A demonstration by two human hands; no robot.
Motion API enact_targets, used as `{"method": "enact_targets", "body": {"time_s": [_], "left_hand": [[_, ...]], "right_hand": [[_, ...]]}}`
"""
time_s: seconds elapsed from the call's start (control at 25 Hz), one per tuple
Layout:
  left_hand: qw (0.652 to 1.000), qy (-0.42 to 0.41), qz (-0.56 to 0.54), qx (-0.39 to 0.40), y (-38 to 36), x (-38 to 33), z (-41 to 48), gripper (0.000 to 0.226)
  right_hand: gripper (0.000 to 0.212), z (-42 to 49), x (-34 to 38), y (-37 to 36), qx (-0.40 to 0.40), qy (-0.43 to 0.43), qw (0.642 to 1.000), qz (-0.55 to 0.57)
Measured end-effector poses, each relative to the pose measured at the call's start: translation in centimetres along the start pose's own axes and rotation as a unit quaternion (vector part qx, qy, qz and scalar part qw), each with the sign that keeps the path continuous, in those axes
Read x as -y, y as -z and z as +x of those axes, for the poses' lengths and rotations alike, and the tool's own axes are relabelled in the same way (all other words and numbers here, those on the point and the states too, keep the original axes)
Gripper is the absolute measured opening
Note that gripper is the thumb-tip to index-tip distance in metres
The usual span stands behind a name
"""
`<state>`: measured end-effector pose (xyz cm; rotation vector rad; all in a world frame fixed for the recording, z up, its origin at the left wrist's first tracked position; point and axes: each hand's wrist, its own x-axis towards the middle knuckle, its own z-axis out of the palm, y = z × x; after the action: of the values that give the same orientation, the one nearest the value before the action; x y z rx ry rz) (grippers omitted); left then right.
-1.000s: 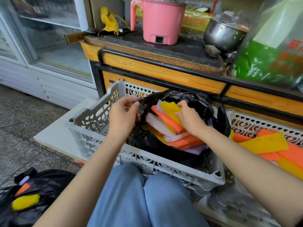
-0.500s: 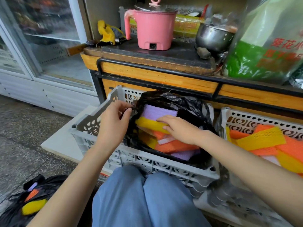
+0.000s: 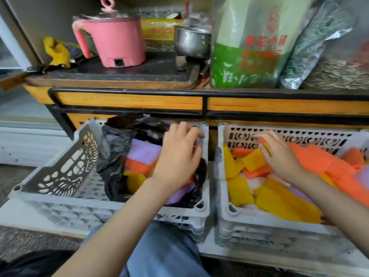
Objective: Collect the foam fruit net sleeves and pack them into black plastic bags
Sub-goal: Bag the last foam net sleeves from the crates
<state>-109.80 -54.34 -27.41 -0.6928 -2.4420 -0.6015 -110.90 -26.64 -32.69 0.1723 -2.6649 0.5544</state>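
1. Foam sleeves [image 3: 279,202]: judged near weightless. Soft, springy mesh that crushes and rebounds. Not fragile, and more grippy than slick. Loose flat pieces slide off each other, so a stack needs a squeeze.
2. Hold point, my call: pinch across a flat face, or gather several by their edges. No preferred side.
3. Location: a loose pile of yellow, orange and lilac lies in the right crate [image 3: 259,220], under the right hand [image 3: 279,158] and out to its right. More are already inside the black bag [image 3: 113,156] beneath the left hand [image 3: 177,156]. The bag sits in the left crate [image 3: 65,170].
4. Right hand: grip partly apart, fingers bent and spread, tips down on a yellow sleeve [image 3: 252,161] directly below them. The thumb sits just under the index finger. Cannot tell whether it has clamped the sleeve.
5. Left hand: palm down over the bag's mouth, fingers curled toward the crate wall just beyond the fingertips. Blurred, so I cannot tell whether the grip pinches bag plastic, touches the wall or holds nothing.
6. Risk, judged: thin bag film flops shut. The mouth needs holding wide below the left grip before sleeves go in.
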Motion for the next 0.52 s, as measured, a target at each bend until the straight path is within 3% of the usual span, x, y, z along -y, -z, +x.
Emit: {"method": "enact_targets", "body": {"time_s": [0.12,0.36,0.52], "left_hand": [[0.992,-0.032,-0.062,0.108,-5.0,-3.2,2.8,0.022],[0.95,-0.006,-0.104,0.294,-15.3,-5.6,6.7,0.041],[0.932,0.027,-0.07,0.355,-20.6,-5.8,8.7,0.044]], "right_hand": [[0.04,0.5,-5.8,0.1,0.075,-0.069,0.995,-0.023],[0.07,1.2,-10.3,-1.2,0.155,-0.121,0.98,-0.031],[0.07,0.4,-11.5,-1.7,0.111,-0.192,0.973,0.066]]}}
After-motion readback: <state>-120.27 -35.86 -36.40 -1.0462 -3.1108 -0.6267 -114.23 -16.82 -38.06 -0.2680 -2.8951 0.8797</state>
